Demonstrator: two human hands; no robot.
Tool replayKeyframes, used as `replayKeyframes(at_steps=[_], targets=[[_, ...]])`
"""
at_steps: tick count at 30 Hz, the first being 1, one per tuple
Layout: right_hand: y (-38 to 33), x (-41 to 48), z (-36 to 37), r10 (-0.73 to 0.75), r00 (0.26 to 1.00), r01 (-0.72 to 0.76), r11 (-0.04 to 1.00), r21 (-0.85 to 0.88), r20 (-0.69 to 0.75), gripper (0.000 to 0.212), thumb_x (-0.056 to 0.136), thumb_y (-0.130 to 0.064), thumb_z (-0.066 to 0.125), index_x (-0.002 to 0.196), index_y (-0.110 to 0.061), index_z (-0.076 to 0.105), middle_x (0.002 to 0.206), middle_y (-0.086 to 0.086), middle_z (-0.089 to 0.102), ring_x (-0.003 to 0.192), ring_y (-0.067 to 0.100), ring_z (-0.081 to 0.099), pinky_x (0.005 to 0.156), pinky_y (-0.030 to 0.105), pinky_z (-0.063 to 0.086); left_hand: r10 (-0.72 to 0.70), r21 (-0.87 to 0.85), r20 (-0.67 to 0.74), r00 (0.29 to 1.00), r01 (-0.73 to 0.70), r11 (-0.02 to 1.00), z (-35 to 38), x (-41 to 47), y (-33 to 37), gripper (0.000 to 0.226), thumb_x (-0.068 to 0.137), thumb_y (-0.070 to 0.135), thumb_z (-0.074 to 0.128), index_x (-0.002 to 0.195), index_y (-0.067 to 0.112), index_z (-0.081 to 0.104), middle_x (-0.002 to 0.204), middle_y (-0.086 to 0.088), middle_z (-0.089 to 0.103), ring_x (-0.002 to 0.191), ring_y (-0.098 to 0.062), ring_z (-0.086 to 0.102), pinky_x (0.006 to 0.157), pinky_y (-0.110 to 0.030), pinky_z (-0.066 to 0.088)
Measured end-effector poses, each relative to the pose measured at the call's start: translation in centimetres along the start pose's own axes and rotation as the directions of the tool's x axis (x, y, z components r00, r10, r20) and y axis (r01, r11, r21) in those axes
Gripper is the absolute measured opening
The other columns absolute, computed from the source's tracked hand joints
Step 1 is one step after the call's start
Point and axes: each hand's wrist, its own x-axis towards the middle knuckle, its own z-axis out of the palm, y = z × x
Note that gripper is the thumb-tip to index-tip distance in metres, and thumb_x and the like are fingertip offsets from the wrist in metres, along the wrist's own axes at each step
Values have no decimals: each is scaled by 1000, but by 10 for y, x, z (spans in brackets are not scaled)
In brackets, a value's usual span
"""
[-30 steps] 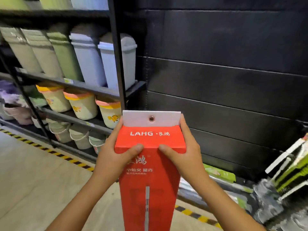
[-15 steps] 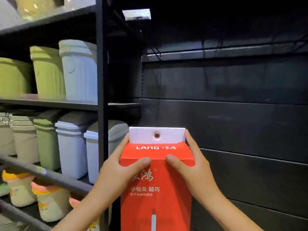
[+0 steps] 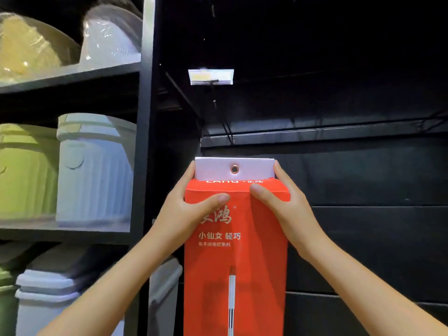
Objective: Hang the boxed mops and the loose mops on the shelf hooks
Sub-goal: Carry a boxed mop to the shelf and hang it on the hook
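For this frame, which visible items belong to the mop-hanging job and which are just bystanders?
Job: red mop box, its white hang tab, left hand, right hand, shelf hook.
Bystanders: lidded bins, price tag.

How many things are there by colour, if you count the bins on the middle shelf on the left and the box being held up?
Green bin: 1
Pale blue-white bin: 1
Red box: 1, gripped by the left hand and the right hand
Total: 3
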Motion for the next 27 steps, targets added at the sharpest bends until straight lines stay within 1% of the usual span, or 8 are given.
replayKeyframes(at_steps=[2, 4, 9, 14, 18, 21, 24, 27], targets=[[-2, 27, 4, -42, 999, 42, 999, -21, 17, 109, 50, -85, 71, 145, -50, 31, 142, -16, 52, 129, 11, 53, 108, 45, 42, 51, 2, 19, 999, -51, 999, -12, 23, 1, 65, 66, 44, 76, 126, 35, 53, 107, 0, 73, 93, -19, 73, 76, -28, 59], [-5, 53, 8, -70, 997, 71, 997, -25, 27, 112, 49, -85, 70, 146, -50, 27, 144, -15, 50, 130, 13, 51, 108, 45, 42, 82, 17, 22, 996, -83, 996, -23, 43, 2, 65, 66, 44, 76, 125, 34, 53, 106, -1, 73, 91, -20, 74, 72, -26, 59], [-16, 111, 14, -132, 989, 136, 989, -53, 73, 122, 44, -90, 68, 149, -46, 23, 147, -9, 47, 134, 17, 47, 109, 47, 41, 138, 118, 11, 990, -139, 983, -43, 90, 5, 70, 62, 47, 77, 127, 36, 53, 107, 0, 73, 92, -18, 73, 76, -29, 58], [-28, 151, 10, -178, 979, 186, 980, -67, 102, 132, 41, -90, 66, 152, -36, 20, 152, -7, 42, 136, 16, 45, 110, 45, 40, 167, 136, -19, 986, -163, 977, -46, 125, 10, 67, 63, 45, 77, 126, 32, 56, 107, -2, 74, 91, -19, 74, 73, -26, 58], [-32, 178, 11, -175, 977, 185, 980, -79, 119, 131, 42, -91, 65, 152, -36, 22, 152, -6, 41, 136, 16, 45, 110, 45, 41, 174, 137, -56, 983, -165, 977, -48, 146, 11, 63, 63, 45, 78, 122, 31, 60, 103, -1, 74, 88, -18, 74, 69, -23, 57], [-31, 192, 14, -169, 978, 180, 980, -87, 123, 128, 46, -87, 64, 153, -32, 20, 156, -5, 35, 138, 15, 41, 113, 43, 38, 156, 149, -69, 985, -144, 978, -52, 156, 8, 61, 63, 47, 77, 120, 32, 61, 103, -2, 75, 88, -19, 74, 72, -28, 59], [-27, 203, 18, -144, 980, 156, 984, -83, 137, 129, 44, -87, 64, 153, -33, 20, 153, -4, 39, 136, 16, 44, 112, 41, 39, 139, 165, -68, 988, -126, 978, -58, 166, 3, 61, 64, 48, 76, 120, 32, 60, 104, -3, 74, 88, -22, 74, 74, -33, 59], [-23, 212, 21, -135, 981, 146, 987, -72, 139, 126, 46, -84, 64, 153, -33, 19, 153, -4, 39, 134, 15, 46, 107, 35, 42, 134, 169, -75, 988, -119, 978, -60, 175, 0, 61, 62, 49, 77, 119, 33, 62, 103, -4, 75, 88, -23, 74, 74, -33, 58]])
